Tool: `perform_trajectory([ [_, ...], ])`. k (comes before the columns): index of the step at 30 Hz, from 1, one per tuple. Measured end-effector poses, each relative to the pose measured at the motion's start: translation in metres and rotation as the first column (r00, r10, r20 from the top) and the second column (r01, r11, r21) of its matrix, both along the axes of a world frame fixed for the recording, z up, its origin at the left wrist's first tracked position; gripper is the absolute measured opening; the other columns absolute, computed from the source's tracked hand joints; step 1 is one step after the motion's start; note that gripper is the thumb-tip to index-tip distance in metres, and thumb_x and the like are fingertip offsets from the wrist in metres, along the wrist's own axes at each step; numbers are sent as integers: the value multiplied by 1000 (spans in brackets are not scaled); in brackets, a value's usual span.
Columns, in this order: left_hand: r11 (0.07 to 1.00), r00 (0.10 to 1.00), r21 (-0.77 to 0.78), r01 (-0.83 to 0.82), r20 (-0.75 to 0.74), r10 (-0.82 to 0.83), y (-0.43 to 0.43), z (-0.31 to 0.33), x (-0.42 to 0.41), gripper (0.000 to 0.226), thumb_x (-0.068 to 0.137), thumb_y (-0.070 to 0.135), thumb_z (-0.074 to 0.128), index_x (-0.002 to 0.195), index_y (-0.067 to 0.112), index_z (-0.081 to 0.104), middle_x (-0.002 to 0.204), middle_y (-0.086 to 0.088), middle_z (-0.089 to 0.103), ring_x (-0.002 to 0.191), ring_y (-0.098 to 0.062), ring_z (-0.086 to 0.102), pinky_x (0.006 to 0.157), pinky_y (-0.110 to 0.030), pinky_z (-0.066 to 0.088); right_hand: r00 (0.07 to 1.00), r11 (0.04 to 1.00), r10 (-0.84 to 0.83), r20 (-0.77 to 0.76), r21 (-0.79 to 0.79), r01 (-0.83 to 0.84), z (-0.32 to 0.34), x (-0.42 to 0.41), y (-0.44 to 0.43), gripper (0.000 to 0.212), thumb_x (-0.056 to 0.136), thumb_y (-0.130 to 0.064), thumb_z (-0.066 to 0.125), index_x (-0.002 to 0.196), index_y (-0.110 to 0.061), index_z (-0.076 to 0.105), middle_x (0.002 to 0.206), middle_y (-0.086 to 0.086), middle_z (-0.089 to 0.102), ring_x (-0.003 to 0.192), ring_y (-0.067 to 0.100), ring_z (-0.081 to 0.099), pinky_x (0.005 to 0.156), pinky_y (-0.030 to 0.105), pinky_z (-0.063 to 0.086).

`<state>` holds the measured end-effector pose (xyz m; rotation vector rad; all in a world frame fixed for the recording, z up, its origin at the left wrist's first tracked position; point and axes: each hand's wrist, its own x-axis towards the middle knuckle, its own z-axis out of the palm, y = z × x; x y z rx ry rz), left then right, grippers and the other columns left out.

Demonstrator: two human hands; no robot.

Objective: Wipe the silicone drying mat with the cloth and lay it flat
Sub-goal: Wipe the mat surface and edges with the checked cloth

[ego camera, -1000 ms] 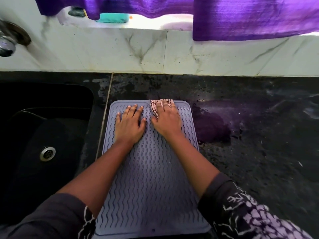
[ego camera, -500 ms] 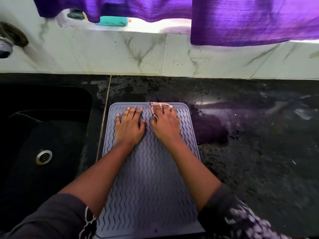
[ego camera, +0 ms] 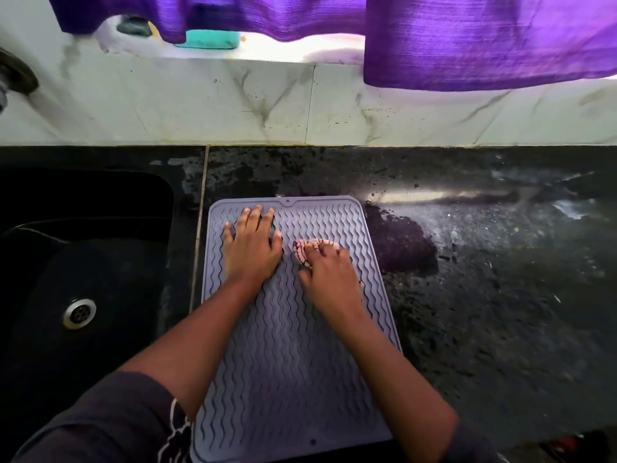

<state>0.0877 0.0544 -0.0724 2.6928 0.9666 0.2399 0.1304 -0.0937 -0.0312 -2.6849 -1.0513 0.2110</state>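
Note:
A grey-lilac silicone drying mat [ego camera: 287, 372] with wavy ridges lies flat on the black counter, just right of the sink. My left hand [ego camera: 252, 247] presses palm-down on the mat's far left part, fingers spread. My right hand [ego camera: 329, 275] rests beside it on the mat's right half, fingers curled over a small pink patterned cloth [ego camera: 309, 249]. Most of the cloth is hidden under that hand; only its far edge shows.
A black sink [ego camera: 83, 262] with a steel drain [ego camera: 79, 313] lies to the left. The wet black counter [ego camera: 500, 279] stretches right. A marble backsplash [ego camera: 300, 105] runs behind, with a purple curtain [ego camera: 484, 41] and a teal soap bar [ego camera: 212, 40] on the sill.
My right hand has dragged the cloth back from the mat's far edge toward me and slightly right. The left hand has stayed pressed near the far left.

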Motion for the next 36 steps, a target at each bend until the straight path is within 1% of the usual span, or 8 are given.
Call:
perform_trajectory([
  [2,1000,1000,3,4,3,-4,0,0,0,54,95,39,34,146,22,30,155,-4,29,145,-21,18,116,-50,9,998,997,-69,11,46,68,-1,11,12,48,95,-35,43,139,-17,37,139,10,42,122,28,36,96,38,35],
  [6,1000,1000,0,10,4,-10,0,0,0,53,96,39,34,146,21,31,154,-4,29,144,-22,18,115,-50,10,998,997,-63,14,-53,63,-13,20,22,54,95,-39,39,143,-17,31,149,11,33,136,35,25,105,46,30],
  [13,1000,1000,-3,6,-1,-6,-1,2,0,53,96,37,35,146,21,31,155,-4,28,145,-22,18,115,-50,9,1000,982,24,-3,-185,-24,6,-25,-22,44,95,-32,47,135,-15,41,135,9,44,118,28,40,96,38,38],
  [17,1000,1000,-8,11,-2,-11,-1,1,0,53,96,38,34,146,21,31,155,-4,28,145,-22,18,115,-50,10,977,996,-83,-198,11,87,27,7,-6,41,95,-34,47,134,-23,45,125,7,49,110,23,44,90,33,40],
  [20,1000,1000,-7,8,2,-8,0,1,1,52,96,38,34,146,21,31,155,-4,28,145,-22,18,115,-50,9,992,986,-92,-81,129,102,13,39,28,46,95,-32,44,139,-20,40,136,9,46,119,28,40,90,34,37],
  [25,1000,1000,11,10,3,-10,0,-1,1,52,96,38,34,145,21,32,154,-5,30,144,-23,20,115,-51,12,997,998,-50,62,-42,52,-14,38,39,53,94,-40,39,142,-19,34,147,10,38,133,34,31,98,45,37],
  [30,1000,1000,8,13,-4,-12,0,-2,0,53,95,37,36,145,21,32,154,-5,30,144,-23,20,115,-51,12,1000,997,-25,-4,-78,24,-7,-14,-8,53,94,-39,41,142,-18,32,147,9,35,132,31,29,104,43,32],
  [36,1000,1000,4,15,4,-15,-1,-1,-1,53,95,37,35,145,20,32,154,-5,30,144,-22,19,115,-51,11,999,1000,-12,-38,-28,11,8,-42,-40,45,95,-36,43,136,-17,43,132,7,47,114,24,40,89,32,36],
])
